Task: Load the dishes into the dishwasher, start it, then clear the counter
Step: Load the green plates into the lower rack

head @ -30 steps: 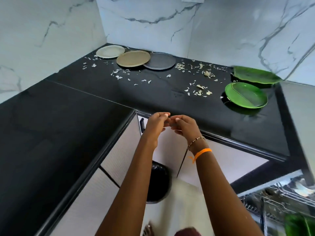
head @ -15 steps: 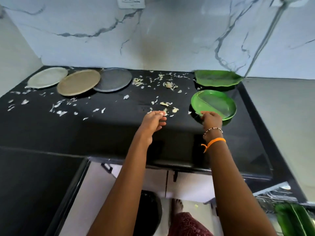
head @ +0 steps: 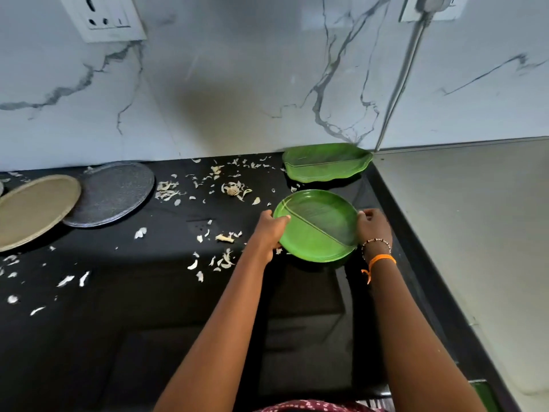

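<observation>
Both hands clasp the round green plate (head: 316, 226) right of centre: left hand (head: 269, 231) and right hand (head: 373, 226) on opposite rims. Loading looks barely begun: the leaf-shaped dish (head: 325, 162), grey plate (head: 111, 193), tan plate (head: 32, 208) and scraps (head: 233, 188) remain on the surface (head: 118, 322).

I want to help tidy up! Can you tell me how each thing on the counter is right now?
Round green divided plate: gripped at both sides, empty.
Left hand: closed on the plate's left rim.
Right hand: closed on its right rim.
Leaf-shaped green tray: flat by the wall, untouched.
Speckled grey round plate: flat, empty.
Tan round plate: flat, overlapping the grey one.
Pale peel scraps: scattered.
Black counter: dirty.
</observation>
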